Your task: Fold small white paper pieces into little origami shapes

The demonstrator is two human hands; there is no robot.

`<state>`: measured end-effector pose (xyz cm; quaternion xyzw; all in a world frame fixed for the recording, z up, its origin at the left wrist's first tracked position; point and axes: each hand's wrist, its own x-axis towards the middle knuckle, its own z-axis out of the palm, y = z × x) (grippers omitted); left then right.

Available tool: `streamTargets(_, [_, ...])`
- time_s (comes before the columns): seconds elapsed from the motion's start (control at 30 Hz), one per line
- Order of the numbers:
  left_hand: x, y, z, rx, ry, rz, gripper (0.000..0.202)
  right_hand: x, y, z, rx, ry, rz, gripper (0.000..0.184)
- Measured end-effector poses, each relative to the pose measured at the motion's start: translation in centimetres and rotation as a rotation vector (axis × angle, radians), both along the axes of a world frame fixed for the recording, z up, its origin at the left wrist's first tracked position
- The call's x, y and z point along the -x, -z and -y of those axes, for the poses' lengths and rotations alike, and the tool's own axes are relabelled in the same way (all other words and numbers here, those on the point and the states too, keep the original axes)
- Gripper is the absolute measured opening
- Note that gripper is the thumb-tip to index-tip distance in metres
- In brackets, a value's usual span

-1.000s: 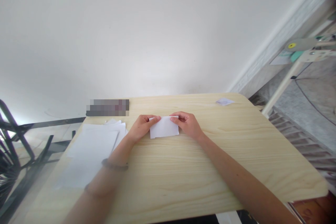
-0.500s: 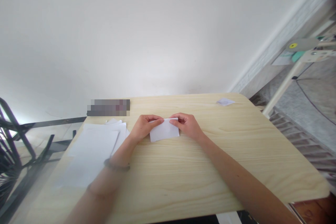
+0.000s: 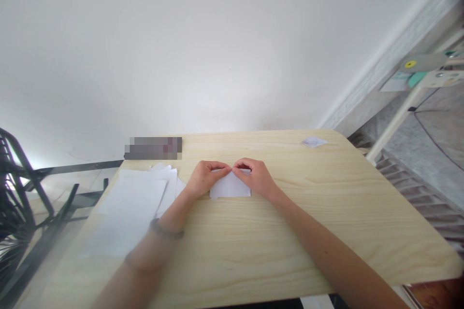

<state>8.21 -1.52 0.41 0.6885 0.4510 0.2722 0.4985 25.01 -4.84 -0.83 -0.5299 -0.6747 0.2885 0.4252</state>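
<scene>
Our pale wooden table (image 3: 326, 222) bears loose white sheets (image 3: 130, 203) on the left, and near its middle our left hand (image 3: 203, 178) and right hand (image 3: 260, 179) each pinch the far edge of the small white paper (image 3: 232, 187), fingertips nearly meeting. We judge this to be creasing a fold, so the next move calls for even pressure outward; a folded paper (image 3: 314, 142) lies at far right.
</scene>
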Motion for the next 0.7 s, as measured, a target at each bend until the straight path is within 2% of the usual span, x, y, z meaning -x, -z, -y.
streamTargets(0.2, [0.1,0.2,-0.2,0.007,-0.019,-0.008,0.036,-0.7,-0.2,-0.2,0.01,-0.076,0.02,0.012])
streamTargets(0.33, [0.2,0.4,-0.5,0.039,-0.066,0.034,0.035,-2.7,-0.4,-0.4,0.05,-0.098,0.093,0.014])
streamTargets(0.47, [0.2,0.5,-0.6,0.049,-0.064,0.05,0.036,-4.4,-0.2,-0.6,0.111,-0.14,0.047,0.013])
streamTargets(0.6, [0.1,0.3,-0.4,0.018,-0.061,0.018,0.038,-4.3,-0.3,-0.5,0.122,-0.109,-0.011,0.017])
streamTargets(0.7, [0.0,0.2,-0.4,-0.028,-0.046,-0.007,0.036,-3.6,-0.8,-0.3,0.068,-0.129,-0.023,0.022])
